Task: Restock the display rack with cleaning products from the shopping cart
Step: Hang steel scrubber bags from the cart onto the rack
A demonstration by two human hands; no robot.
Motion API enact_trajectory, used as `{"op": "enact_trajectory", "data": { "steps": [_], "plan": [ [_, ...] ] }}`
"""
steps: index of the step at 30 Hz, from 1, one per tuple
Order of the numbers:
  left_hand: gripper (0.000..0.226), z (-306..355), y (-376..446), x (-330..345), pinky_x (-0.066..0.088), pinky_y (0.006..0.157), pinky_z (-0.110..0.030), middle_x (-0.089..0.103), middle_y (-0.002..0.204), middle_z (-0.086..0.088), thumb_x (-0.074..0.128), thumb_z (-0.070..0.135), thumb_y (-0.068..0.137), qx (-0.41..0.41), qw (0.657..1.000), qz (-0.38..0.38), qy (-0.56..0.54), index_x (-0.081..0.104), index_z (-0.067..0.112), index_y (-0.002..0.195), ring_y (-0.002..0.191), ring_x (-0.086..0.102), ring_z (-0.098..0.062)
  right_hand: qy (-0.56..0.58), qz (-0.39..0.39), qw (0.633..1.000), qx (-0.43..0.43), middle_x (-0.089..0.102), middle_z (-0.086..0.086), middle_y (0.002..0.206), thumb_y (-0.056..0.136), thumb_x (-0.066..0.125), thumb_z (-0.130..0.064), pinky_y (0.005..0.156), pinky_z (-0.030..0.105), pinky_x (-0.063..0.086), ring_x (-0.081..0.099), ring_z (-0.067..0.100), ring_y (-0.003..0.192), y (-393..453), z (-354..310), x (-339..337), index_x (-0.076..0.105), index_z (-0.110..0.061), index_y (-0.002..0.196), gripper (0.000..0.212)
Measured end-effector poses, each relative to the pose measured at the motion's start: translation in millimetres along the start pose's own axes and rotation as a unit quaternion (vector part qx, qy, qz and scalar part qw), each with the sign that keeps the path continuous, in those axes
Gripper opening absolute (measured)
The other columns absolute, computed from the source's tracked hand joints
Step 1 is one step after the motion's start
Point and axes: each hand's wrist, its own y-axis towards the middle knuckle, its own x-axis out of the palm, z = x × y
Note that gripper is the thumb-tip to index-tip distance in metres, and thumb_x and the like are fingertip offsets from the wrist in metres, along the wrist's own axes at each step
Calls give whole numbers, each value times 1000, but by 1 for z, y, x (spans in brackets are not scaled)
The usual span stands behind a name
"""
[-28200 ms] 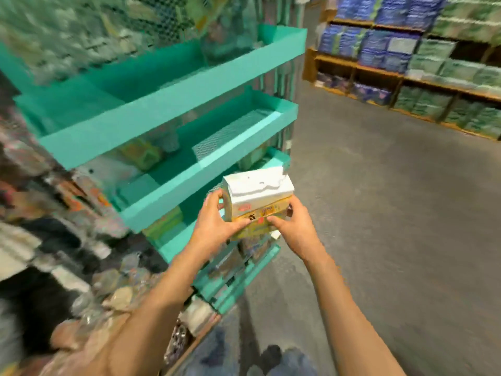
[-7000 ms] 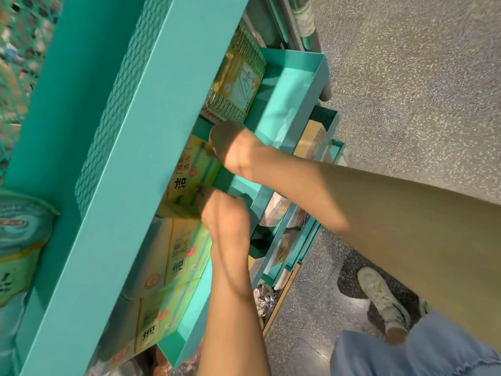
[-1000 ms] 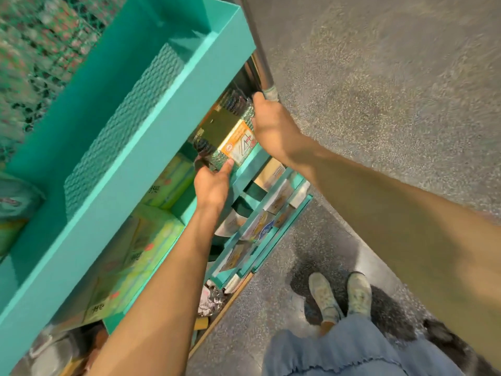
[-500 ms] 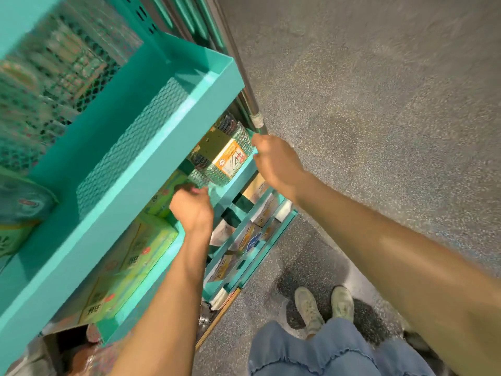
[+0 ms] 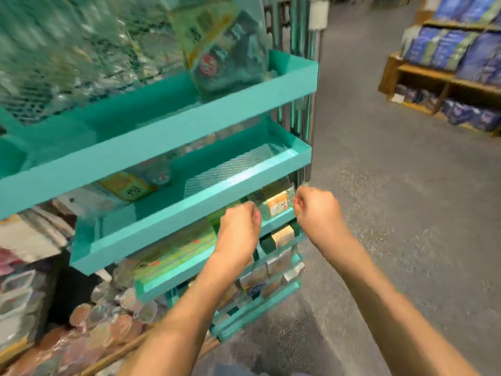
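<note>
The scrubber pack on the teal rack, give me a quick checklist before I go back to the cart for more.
1. Scrubber pack sits in its shelf tray at the right end: ok.
2. Left hand free, fingers curled, holding nothing: ok.
3. Right hand free, holding nothing: ok.
4. Pack settled, not leaning out: cannot tell, blurred.
5. Tray above has bare space for stock: ok.
6. Cart position: cannot tell, not in view.

Motion blur smears the upper left, so the goods behind the teal mesh (image 5: 67, 50) and the print on the green pouch (image 5: 217, 50) cannot be read. The mesh-wrapped pack (image 5: 273, 202) shows only partly between both fists, under the shelf lip (image 5: 189, 213). Both forearms leave the bottom edge.
</note>
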Motion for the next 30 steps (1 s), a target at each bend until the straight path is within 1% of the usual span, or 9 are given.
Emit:
{"op": "enact_trajectory", "data": {
  "steps": [6, 10, 13, 14, 17, 20, 23, 26, 30],
  "plan": [
    [15, 15, -20, -19, 45, 70, -33, 63, 79, -8, 47, 12, 89, 98, 995, -36, -8, 54, 13, 76, 81, 59, -32, -44, 14, 998, 36, 61, 13, 96, 91, 41, -5, 68, 34, 41, 58, 35, 90, -46, -18, -19, 54, -8, 92, 13],
    [15, 38, -40, -13, 41, 71, -34, 65, 83, -11, 49, 12, 89, 198, 976, -93, -18, 53, 14, 75, 83, 59, -31, -59, 44, 987, 144, 61, 13, 103, 88, 44, -5, 73, 35, 44, 59, 33, 97, -101, -10, -29, 60, -7, 100, 19],
    [26, 56, -75, 11, 39, 72, -37, 66, 87, -19, 52, 14, 90, 277, 947, -162, 1, 43, 18, 66, 89, 60, -36, -46, 58, 965, 251, 63, 16, 108, 87, 46, -6, 79, 35, 47, 59, 34, 102, -165, -2, -25, 63, -7, 103, 23],
    [25, 62, -92, 19, 40, 72, -38, 67, 88, -21, 53, 14, 89, 306, 934, -182, 6, 45, 17, 66, 90, 60, -38, -40, 65, 956, 283, 63, 17, 108, 88, 46, -6, 79, 36, 47, 59, 34, 102, -191, 1, -23, 63, -6, 103, 23],
    [16, 87, -154, 36, 39, 70, -40, 66, 84, -25, 55, 8, 87, 392, 888, -239, -26, 61, 3, 73, 86, 61, -41, -46, 112, 919, 374, 63, 18, 106, 88, 48, -7, 79, 36, 47, 59, 35, 102, -275, 7, -23, 62, -6, 102, 19],
    [14, 120, -225, 44, 39, 66, -38, 66, 82, -25, 55, 5, 85, 481, 833, -270, -52, 62, 1, 73, 83, 61, -40, -79, 167, 874, 450, 62, 18, 106, 88, 51, -10, 77, 37, 46, 58, 34, 102, -356, 10, -32, 61, -5, 101, 16],
    [14, 149, -303, 49, 44, 71, -40, 67, 84, -25, 55, 6, 84, 551, 778, -291, -76, 64, 1, 76, 86, 62, -41, -101, 227, 821, 513, 62, 17, 107, 90, 49, -11, 78, 37, 45, 58, 33, 103, -439, 3, -38, 61, -6, 102, 17],
    [15, 164, -392, 50, 44, 73, -40, 68, 91, -24, 55, 9, 85, 612, 716, -325, -87, 66, 1, 81, 90, 62, -39, -96, 266, 754, 593, 65, 15, 103, 89, 49, -11, 75, 36, 45, 60, 32, 100, -534, -14, -38, 63, -8, 100, 18],
    [18, 165, -512, 39, 41, 75, -42, 65, 93, -28, 53, 7, 87, 682, 613, -387, -98, 64, -5, 81, 92, 61, -40, -94, 296, 661, 683, 65, 19, 97, 89, 47, -10, 69, 34, 43, 60, 34, 93, -654, -56, -35, 64, -5, 94, 19]
  ]
}}
